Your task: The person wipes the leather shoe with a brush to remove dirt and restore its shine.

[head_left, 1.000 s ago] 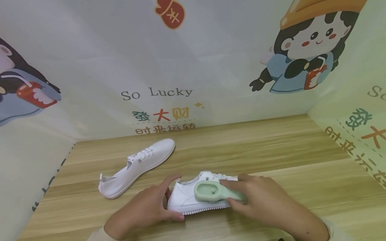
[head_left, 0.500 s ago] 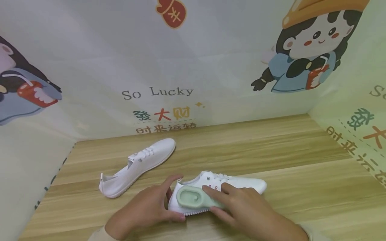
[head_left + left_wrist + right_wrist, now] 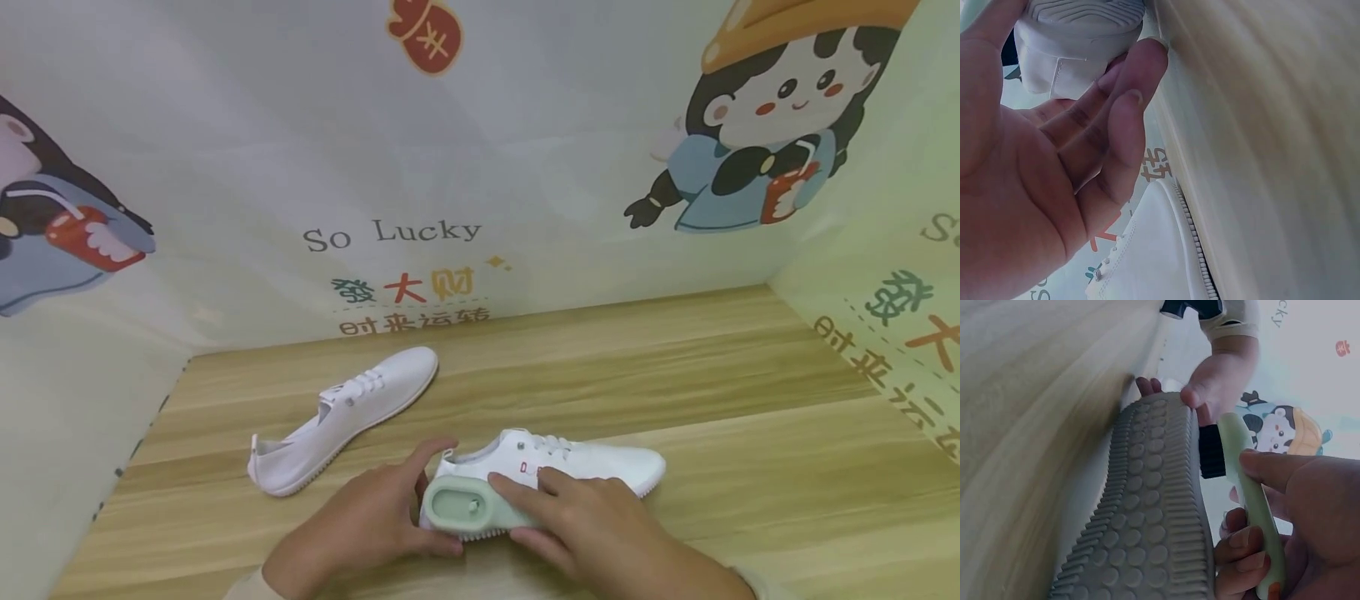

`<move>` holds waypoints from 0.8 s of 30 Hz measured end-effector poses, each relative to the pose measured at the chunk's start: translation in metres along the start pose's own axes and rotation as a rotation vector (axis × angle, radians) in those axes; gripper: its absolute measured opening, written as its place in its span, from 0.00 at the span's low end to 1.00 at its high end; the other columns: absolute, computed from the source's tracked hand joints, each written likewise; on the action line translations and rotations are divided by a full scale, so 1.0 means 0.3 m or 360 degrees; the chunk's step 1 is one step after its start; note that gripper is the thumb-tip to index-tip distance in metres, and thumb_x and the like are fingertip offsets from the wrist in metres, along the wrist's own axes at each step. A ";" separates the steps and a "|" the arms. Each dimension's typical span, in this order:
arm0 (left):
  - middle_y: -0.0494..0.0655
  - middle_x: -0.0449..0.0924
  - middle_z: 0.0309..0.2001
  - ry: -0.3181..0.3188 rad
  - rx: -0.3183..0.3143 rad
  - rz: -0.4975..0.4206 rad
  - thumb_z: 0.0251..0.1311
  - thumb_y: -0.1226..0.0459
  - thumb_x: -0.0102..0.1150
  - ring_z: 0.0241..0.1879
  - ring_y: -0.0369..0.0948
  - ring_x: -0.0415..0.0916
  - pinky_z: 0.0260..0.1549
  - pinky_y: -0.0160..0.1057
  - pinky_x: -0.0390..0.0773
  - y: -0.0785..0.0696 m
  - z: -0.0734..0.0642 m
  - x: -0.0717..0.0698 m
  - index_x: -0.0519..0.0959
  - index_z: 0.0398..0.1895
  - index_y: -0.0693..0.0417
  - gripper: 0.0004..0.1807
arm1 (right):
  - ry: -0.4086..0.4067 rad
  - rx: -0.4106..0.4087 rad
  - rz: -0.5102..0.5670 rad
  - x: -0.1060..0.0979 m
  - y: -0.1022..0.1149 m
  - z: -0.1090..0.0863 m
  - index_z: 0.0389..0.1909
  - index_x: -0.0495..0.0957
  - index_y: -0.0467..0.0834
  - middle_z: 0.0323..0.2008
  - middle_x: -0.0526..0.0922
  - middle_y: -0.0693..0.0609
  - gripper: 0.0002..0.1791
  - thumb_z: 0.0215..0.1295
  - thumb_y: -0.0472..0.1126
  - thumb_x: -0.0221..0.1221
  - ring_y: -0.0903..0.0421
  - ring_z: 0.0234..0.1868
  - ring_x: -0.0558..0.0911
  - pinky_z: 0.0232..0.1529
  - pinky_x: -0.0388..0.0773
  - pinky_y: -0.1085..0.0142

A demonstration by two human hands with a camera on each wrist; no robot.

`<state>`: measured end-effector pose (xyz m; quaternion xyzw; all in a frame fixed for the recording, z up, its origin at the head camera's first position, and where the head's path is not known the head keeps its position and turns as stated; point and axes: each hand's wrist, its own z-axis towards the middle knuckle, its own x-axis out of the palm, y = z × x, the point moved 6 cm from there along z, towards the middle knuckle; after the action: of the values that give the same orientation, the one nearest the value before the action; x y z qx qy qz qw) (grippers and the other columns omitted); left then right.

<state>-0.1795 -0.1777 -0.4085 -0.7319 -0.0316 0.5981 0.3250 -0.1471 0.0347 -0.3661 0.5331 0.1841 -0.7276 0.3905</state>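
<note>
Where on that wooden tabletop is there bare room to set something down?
The wooden tabletop is barest at the right, between the near white shoe and the right wall. Another free patch lies between that shoe and the back wall, right of the far white shoe. Crowded: front middle, where left hand, right hand and green brush cluster.

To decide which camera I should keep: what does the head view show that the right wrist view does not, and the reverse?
Only the head view shows the laces of the near white shoe and the hollow in the back of the green brush.

Only the right wrist view shows the studs on the shoe's sole and the brush's dark bristles.

Both show the right hand holding the brush and the left hand gripping the shoe.
</note>
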 end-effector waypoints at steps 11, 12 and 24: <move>0.28 0.74 0.29 -0.0003 -0.0038 0.0007 0.40 0.32 0.72 0.24 0.27 0.69 0.29 0.31 0.71 0.005 0.000 -0.003 0.57 0.76 0.40 0.59 | 0.0111 0.0188 0.0016 -0.052 -0.064 -0.022 0.64 0.76 0.62 0.29 0.76 0.62 0.24 0.67 0.56 0.61 0.68 0.21 0.65 0.22 0.63 0.70; 0.28 0.74 0.30 -0.0004 -0.0044 0.0007 0.40 0.32 0.71 0.24 0.27 0.69 0.29 0.31 0.71 0.006 0.001 -0.004 0.57 0.76 0.40 0.59 | 0.0110 0.0197 0.0000 -0.059 -0.071 -0.023 0.63 0.77 0.62 0.28 0.76 0.62 0.24 0.67 0.56 0.62 0.68 0.21 0.65 0.22 0.63 0.70; 0.29 0.76 0.32 -0.0007 -0.0074 -0.0001 0.40 0.32 0.71 0.25 0.27 0.70 0.30 0.31 0.71 0.020 0.002 0.006 0.57 0.76 0.41 0.59 | 0.0254 0.0353 -0.0043 -0.124 -0.158 -0.042 0.61 0.79 0.59 0.40 0.88 0.53 0.23 0.66 0.57 0.62 0.63 0.30 0.79 0.25 0.72 0.66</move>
<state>-0.1814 -0.1814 -0.4132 -0.7379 -0.0464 0.5987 0.3081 -0.1706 0.0868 -0.3433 0.6266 0.1402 -0.7040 0.3035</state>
